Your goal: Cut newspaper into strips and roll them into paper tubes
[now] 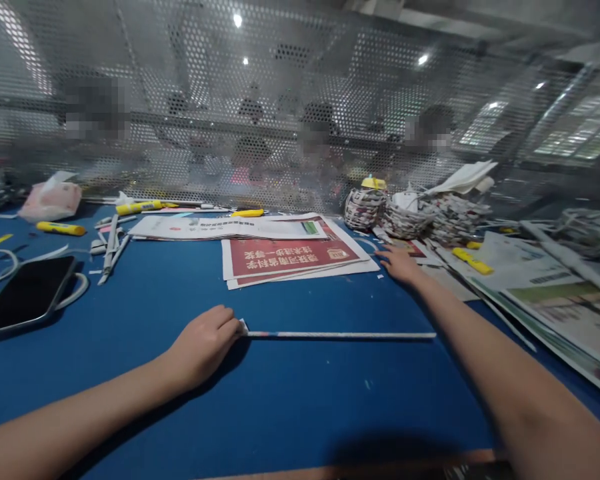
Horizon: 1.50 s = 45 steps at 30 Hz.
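My left hand [205, 343] is closed around the left end of a thin rolled paper tube [340, 335], which lies across the blue table and points right. A small white flap of paper sticks out by the fingertips. My right hand [401, 264] is stretched forward with its fingers extended and apart. It is at the right edge of a stack of red and white printed sheets [295, 257], close to some small paper pieces; whether it touches any of them I cannot tell. Folded newspaper strips [220, 228] lie on top of the stack.
Woven paper baskets [413, 215] stand at the back right, before a perforated metal screen [280, 80]. Newspaper sheets [570, 287] and a yellow glue stick [473, 261] lie at right. A phone [27, 293], another yellow tube [60, 229] and paper scraps are at left. People sit beyond the screen.
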Each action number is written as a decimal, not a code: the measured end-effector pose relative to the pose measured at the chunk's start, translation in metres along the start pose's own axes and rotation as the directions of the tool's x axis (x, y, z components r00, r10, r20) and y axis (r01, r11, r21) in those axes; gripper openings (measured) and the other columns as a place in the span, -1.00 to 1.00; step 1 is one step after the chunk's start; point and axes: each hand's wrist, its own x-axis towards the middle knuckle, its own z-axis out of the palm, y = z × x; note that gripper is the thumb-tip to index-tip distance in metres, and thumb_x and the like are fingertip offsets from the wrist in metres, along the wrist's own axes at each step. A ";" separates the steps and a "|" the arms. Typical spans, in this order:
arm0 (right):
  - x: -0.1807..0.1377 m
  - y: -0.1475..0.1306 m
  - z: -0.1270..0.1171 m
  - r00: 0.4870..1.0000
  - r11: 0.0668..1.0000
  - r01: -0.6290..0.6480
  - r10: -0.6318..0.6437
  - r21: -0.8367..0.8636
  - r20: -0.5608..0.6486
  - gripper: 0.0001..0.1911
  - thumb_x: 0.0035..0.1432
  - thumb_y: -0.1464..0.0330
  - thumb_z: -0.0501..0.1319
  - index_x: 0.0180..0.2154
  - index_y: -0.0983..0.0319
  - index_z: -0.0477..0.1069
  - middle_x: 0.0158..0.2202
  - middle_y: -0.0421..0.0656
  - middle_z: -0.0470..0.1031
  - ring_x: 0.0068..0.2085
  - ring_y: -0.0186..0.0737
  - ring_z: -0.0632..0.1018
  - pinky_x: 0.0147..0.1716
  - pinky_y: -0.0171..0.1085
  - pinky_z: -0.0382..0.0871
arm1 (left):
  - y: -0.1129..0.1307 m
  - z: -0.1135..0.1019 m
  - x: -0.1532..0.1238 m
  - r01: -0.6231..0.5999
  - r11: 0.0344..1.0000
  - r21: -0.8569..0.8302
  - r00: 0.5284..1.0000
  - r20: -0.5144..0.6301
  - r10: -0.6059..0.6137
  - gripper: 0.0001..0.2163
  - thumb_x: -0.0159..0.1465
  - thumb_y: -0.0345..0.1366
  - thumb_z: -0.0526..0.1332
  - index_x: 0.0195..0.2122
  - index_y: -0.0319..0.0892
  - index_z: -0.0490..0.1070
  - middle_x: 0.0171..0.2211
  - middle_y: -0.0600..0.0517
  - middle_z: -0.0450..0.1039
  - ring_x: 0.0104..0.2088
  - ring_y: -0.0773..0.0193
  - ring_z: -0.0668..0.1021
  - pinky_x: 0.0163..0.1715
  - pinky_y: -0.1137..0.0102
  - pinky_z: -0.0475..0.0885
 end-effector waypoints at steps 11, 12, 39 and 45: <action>-0.009 -0.037 -0.038 0.984 0.989 -0.144 0.140 -0.030 -0.107 -0.77 0.17 0.40 0.04 -0.16 0.36 0.33 -0.17 0.01 0.38 -0.09 -0.07 0.38 -0.13 0.03 0.21 | 0.000 0.003 0.001 -0.036 0.999 0.005 0.999 -0.021 0.036 -0.74 0.32 -0.40 -0.08 -0.42 -0.23 0.35 -0.51 0.02 0.26 -0.47 0.29 0.30 -0.48 0.45 0.25; -0.013 -0.048 -0.046 0.973 0.985 -0.171 0.166 -0.019 -0.158 -0.75 0.17 0.48 -0.04 -0.17 0.44 0.32 -0.21 0.12 0.38 -0.09 0.03 0.36 -0.16 0.09 0.15 | 0.000 0.004 0.001 -0.043 0.999 0.010 0.999 -0.028 0.043 -0.73 0.32 -0.40 -0.08 -0.43 -0.23 0.36 -0.52 0.02 0.25 -0.47 0.29 0.30 -0.48 0.45 0.24; -0.113 -0.294 -0.062 0.826 0.669 0.563 -0.438 0.485 -0.355 -0.80 0.20 0.48 -0.12 -0.26 0.24 0.23 -0.32 -0.12 0.38 -0.27 -0.19 0.33 -0.29 -0.24 0.09 | -0.008 0.010 0.000 0.084 0.950 -0.301 0.996 0.044 -0.074 -0.93 0.08 -0.53 0.23 -0.45 -0.26 0.42 -0.47 0.03 0.32 -0.41 0.32 0.42 -0.41 0.48 0.36; -0.105 -0.285 -0.071 0.831 0.698 0.555 -0.450 0.452 -0.326 -0.75 0.22 0.45 -0.11 -0.12 0.23 0.25 -0.26 -0.10 0.41 -0.22 -0.19 0.36 -0.28 -0.25 0.10 | -0.002 0.009 0.000 0.128 0.957 -0.260 0.983 0.163 -0.087 -0.94 0.17 -0.50 0.14 -0.36 -0.27 0.37 -0.38 -0.02 0.33 -0.36 0.29 0.41 -0.33 0.42 0.37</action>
